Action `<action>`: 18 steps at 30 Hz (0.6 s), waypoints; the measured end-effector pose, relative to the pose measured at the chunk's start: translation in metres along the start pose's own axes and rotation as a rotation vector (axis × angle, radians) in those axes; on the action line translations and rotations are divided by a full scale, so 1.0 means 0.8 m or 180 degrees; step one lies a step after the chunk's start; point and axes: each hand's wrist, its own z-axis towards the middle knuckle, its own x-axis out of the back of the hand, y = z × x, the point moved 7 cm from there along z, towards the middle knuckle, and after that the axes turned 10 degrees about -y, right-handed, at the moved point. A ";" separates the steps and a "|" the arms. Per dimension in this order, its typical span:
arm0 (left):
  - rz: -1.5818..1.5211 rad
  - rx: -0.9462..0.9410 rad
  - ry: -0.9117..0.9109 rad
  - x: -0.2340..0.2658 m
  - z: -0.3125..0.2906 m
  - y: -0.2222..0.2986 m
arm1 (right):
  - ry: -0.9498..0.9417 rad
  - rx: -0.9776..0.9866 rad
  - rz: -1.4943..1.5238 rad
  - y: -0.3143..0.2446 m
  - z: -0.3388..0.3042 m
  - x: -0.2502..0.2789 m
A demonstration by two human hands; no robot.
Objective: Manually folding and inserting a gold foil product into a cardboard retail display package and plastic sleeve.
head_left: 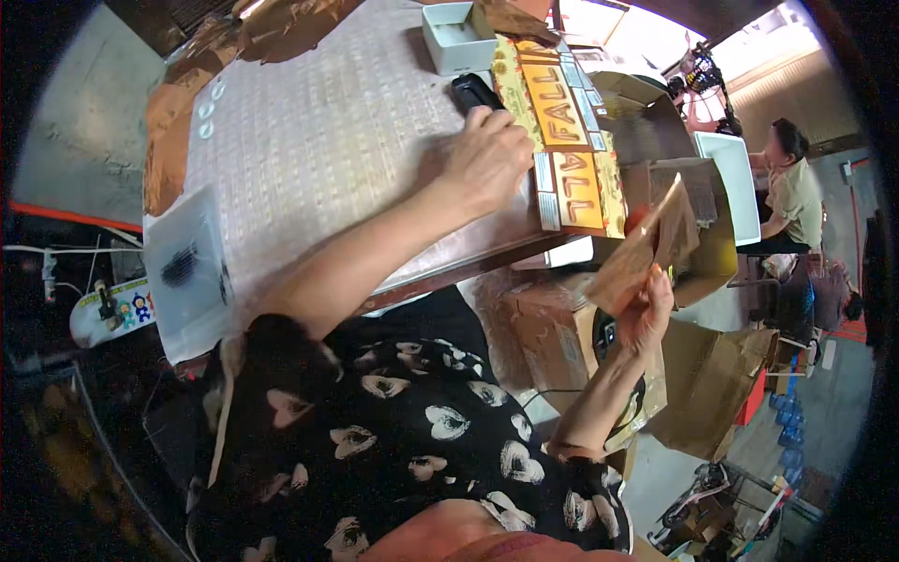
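My left hand (487, 159) rests on the covered table, its fingers curled around the near end of a black elongated tool (476, 92). The tool's exact kind is hard to make out, as my fingers cover part of it. Just right of that hand lies a flat yellow-orange printed sheet (567, 122) along the table's edge. Out past the table edge, my right hand (646, 311) pinches a thin, brownish see-through plastic bag (646, 248), which is tilted and partly blurred.
A small white box (457, 42) stands at the table's far side. Several open cardboard boxes (707, 384) crowd the right. A clear plastic bag (187, 272) with dark contents hangs at the table's left corner. Another person (798, 187) sits at the far right beside a white bin (735, 192).
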 end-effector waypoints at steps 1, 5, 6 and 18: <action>0.0510 -0.0037 0.0070 -0.021 0.015 -0.001 | -0.0004 0.0012 0.0002 -0.005 -0.004 -0.003; 0.0692 0.0162 -0.0203 -0.066 0.038 -0.010 | 0.0522 0.0003 -0.0427 -0.009 -0.020 0.013; 0.0702 0.0167 -0.0213 -0.068 0.038 -0.012 | 0.0622 -0.0027 -0.0403 -0.006 -0.022 0.021; 0.1092 -0.0304 0.1195 -0.012 0.055 0.016 | 0.0390 -0.0104 -0.0132 0.006 -0.019 0.041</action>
